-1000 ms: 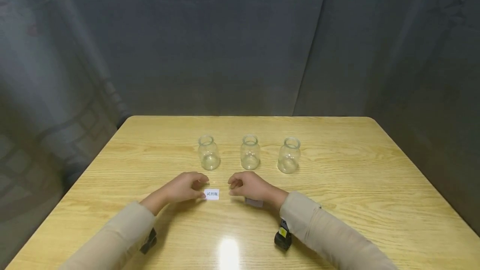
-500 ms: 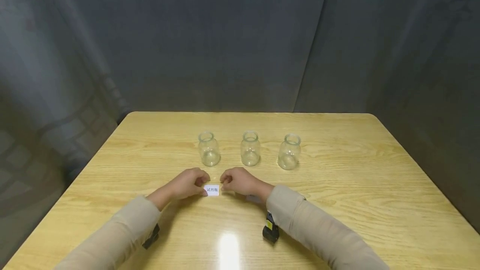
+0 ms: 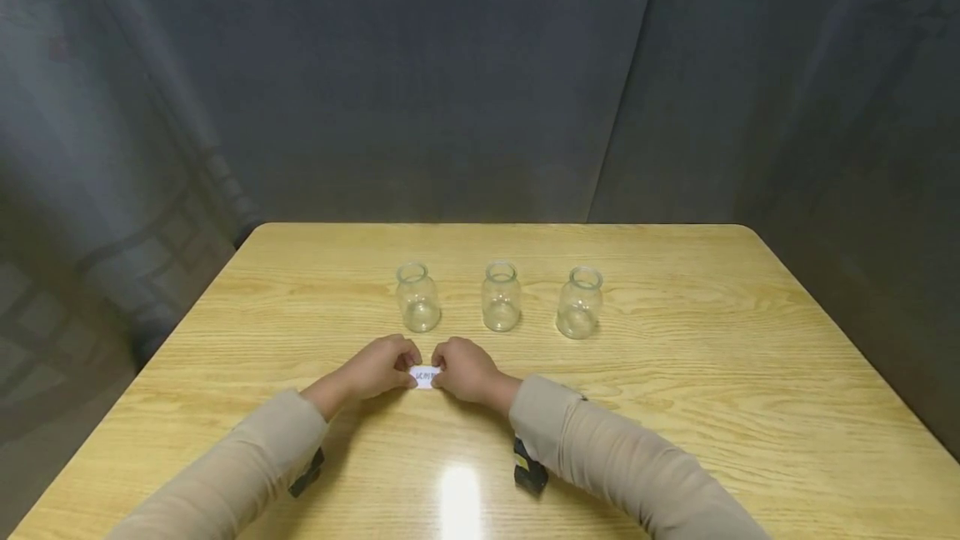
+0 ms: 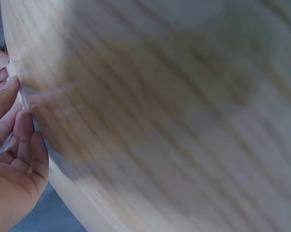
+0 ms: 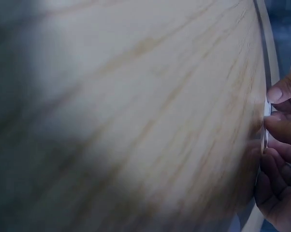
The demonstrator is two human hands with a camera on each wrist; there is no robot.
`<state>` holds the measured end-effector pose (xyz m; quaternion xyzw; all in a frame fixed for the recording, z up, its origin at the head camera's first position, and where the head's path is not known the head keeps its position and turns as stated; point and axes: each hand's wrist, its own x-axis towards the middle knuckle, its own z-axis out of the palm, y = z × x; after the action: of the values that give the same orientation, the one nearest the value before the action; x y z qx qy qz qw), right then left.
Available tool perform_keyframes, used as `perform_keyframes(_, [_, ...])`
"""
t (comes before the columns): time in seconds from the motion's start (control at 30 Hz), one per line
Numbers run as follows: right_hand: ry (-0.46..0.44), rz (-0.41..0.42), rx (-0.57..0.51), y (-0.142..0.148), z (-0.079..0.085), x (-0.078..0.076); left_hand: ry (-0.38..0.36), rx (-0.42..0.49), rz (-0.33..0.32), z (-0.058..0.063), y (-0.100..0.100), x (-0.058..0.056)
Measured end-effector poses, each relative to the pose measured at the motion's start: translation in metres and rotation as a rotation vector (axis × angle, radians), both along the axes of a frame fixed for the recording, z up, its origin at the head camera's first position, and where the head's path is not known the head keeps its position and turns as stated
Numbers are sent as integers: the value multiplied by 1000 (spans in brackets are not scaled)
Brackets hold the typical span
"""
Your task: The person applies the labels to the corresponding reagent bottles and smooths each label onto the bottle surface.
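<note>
A small white label (image 3: 425, 377) with dark handwritten characters is held just above the wooden table, in front of the leftmost glass jar (image 3: 418, 300). My left hand (image 3: 381, 368) pinches its left end between thumb and fingers. From the opposite side, my right hand (image 3: 463, 369) grips the right end, its thumb covering part of the writing. Both wrist views show the label edge-on as a thin strip between the fingertips, with the left hand (image 4: 17, 154) and the right hand (image 5: 281, 169) at the frame edges.
Two more open glass jars, the middle jar (image 3: 501, 298) and the right jar (image 3: 579, 304), stand upright in a row with the first. The wooden table (image 3: 712, 373) ends at a grey curtain (image 3: 450, 90). Dark wrist devices, such as the right one (image 3: 529, 469), hang under the sleeves.
My right hand has moved left and taken hold of the label's right end. A second white piece seen under the right wrist earlier is now hidden. The jars have stayed put.
</note>
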<state>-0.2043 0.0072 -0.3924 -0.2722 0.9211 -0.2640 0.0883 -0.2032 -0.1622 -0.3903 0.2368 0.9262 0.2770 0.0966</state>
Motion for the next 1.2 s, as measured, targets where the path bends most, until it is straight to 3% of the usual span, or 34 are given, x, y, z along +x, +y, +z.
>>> perform_keyframes(0.37, [-3,-6,-11,-5,0,3,-15,30,-13,-4,-4,1])
perform_keyframes(0.63, [-28,-10,-26,-7,-1,1,-61,101,19,-3,-4,4])
perform_keyframes(1.0, [-110,-30,-259,1,1,-3,-57,242,46,1,-3,3])
perform_keyframes(1.2, [-198,-27,-399,8,5,-5,-140,352,76,10,-1,5])
